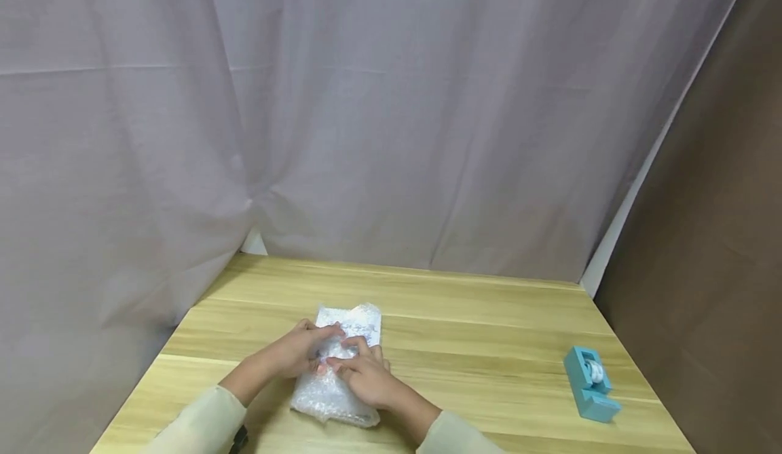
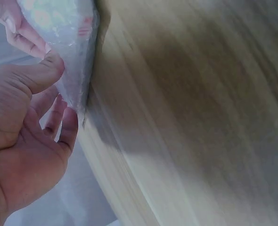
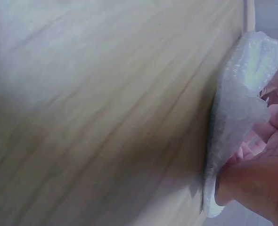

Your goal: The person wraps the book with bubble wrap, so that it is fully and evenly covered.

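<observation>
A flat package in clear bubble wrap [image 1: 336,400] lies on the wooden table in front of me, a white printed surface showing at its far end. Over its middle, my left hand [image 1: 298,351] bends its fingers onto the wrap from the left. My right hand [image 1: 366,378] comes in from the right, fingers curled and gripping a raised fold of wrap. Seen from the left wrist, that left thumb [image 2: 52,66] touches the upper side while fingertips [image 2: 69,123] meet the package's edge. The right wrist view shows the wrap [image 3: 238,103] bulging up beside the right hand.
A blue tape dispenser [image 1: 589,383] with a roll of tape stands toward the right side of the wooden table [image 1: 476,352]. Grey curtains [image 1: 391,121] hang behind and to the left, and a brown one [image 1: 702,237] on the right.
</observation>
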A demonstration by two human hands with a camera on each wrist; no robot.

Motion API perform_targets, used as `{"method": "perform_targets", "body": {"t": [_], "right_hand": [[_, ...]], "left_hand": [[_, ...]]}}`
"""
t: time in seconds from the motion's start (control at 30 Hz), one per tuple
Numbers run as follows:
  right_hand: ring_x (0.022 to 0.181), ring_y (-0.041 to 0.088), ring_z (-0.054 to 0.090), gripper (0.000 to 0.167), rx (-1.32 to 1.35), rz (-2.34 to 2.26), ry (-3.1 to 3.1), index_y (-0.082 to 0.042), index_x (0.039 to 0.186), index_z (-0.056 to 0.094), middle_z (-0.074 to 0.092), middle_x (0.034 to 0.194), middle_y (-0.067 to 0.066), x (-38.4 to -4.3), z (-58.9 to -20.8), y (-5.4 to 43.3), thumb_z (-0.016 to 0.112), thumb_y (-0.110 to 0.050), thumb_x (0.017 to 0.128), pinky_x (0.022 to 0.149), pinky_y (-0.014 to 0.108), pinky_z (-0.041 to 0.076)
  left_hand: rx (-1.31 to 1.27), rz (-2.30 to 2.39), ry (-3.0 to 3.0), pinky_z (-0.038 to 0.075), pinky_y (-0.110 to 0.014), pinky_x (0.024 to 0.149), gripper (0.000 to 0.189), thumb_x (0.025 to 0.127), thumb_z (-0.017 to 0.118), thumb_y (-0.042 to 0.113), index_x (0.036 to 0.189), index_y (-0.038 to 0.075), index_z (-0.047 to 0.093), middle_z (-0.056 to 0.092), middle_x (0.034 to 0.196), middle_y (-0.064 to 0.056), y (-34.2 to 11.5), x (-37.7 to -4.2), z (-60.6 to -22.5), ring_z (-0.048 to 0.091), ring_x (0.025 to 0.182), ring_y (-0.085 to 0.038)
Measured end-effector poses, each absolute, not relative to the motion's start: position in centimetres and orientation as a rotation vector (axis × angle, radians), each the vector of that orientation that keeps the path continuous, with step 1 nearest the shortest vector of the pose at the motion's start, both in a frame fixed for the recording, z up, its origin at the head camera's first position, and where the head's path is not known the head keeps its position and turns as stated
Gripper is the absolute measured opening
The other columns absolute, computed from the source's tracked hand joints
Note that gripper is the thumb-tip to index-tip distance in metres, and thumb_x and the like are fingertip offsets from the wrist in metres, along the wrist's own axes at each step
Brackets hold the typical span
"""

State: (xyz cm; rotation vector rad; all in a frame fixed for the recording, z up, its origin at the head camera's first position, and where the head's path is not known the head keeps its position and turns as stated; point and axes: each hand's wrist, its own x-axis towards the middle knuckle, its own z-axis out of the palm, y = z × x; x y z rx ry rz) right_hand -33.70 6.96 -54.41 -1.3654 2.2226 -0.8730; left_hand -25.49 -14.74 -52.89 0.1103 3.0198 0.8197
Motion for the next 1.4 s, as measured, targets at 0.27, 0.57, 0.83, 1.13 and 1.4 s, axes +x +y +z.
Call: {"method": "perform_targets", "body": {"t": [0.27, 0.57, 0.83, 1.13, 1.4], "right_hand": [[0.121, 0.031, 0.042, 0.046, -1.355, -0.915, 2.298, -0.016, 0.145, 0.073, 0.043, 0.164, 0.008, -33.4, -54.8, 7.1, 0.045, -0.033, 0.113, 0.089, 0.042, 0.036], [0.126, 0.025, 0.043, 0.048, -1.395, -0.830, 2.269, -0.022, 0.154, 0.066, 0.041, 0.170, 0.005, -33.5, -54.4, 8.0, 0.058, -0.042, 0.112, 0.098, 0.045, 0.041], [0.147, 0.036, 0.048, 0.060, -1.548, -0.901, 2.322, -0.010, 0.160, 0.058, 0.048, 0.169, 0.012, -34.0, -53.5, 11.1, 0.067, -0.040, 0.109, 0.116, 0.068, 0.050], [0.158, 0.046, 0.042, 0.069, -1.498, -0.792, 2.567, -0.011, 0.164, 0.053, 0.046, 0.173, 0.018, -35.7, -52.5, 17.0, 0.067, -0.050, 0.108, 0.123, 0.081, 0.036], [0.154, 0.048, 0.048, 0.069, -1.478, -0.718, 2.758, -0.012, 0.161, 0.057, 0.051, 0.169, 0.017, -36.4, -52.1, 21.5, 0.069, -0.052, 0.107, 0.122, 0.080, 0.039]], "left_hand": [[0.137, 0.777, 3.002, 0.056, -0.070, 0.111, 0.090, 0.090, 0.085, 0.008, 0.169, 0.014, 0.043, 0.063, 0.159, -0.019, -14.4, -25.5, -52.7, 0.053, 0.141, -0.044], [0.103, 0.650, 2.994, 0.055, -0.070, 0.112, 0.081, 0.091, 0.081, -0.001, 0.165, 0.008, 0.050, 0.043, 0.175, -0.016, -12.4, -25.1, -50.9, 0.054, 0.142, -0.043], [0.010, 0.803, 2.972, 0.051, -0.070, 0.118, 0.090, 0.091, 0.084, 0.005, 0.171, 0.014, 0.042, 0.047, 0.174, -0.016, -13.1, -24.5, -51.3, 0.049, 0.150, -0.050], [0.113, 0.898, 2.986, 0.020, -0.083, 0.129, 0.071, 0.105, 0.073, 0.016, 0.169, 0.008, 0.043, 0.029, 0.180, -0.024, -13.3, -23.4, -50.5, 0.026, 0.159, -0.068], [0.121, 0.798, 3.167, 0.037, -0.080, 0.123, 0.061, 0.110, 0.070, 0.033, 0.162, 0.006, 0.054, 0.044, 0.171, -0.028, -12.6, -22.7, -51.0, 0.042, 0.153, -0.062]]}}
